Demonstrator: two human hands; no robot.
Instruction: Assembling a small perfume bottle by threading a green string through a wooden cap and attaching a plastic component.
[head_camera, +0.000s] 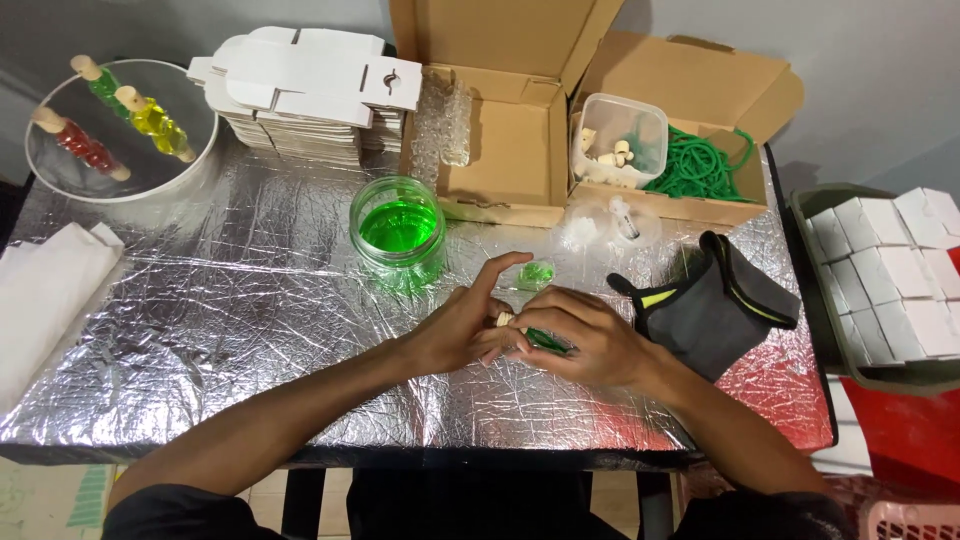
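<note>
Hands meet at table centre: the right hand (590, 340) cradles a small green bottle (545, 340) flat, seemingly to steady it, while the left hand (465, 325) pinches its cork (505, 320). A jar of green liquid (398, 230) stands at eleven o'clock, within reach.

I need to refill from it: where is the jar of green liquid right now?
In the head view, the jar stands on the foil-covered table, just above the left hand, in front of the open cardboard box.
</note>
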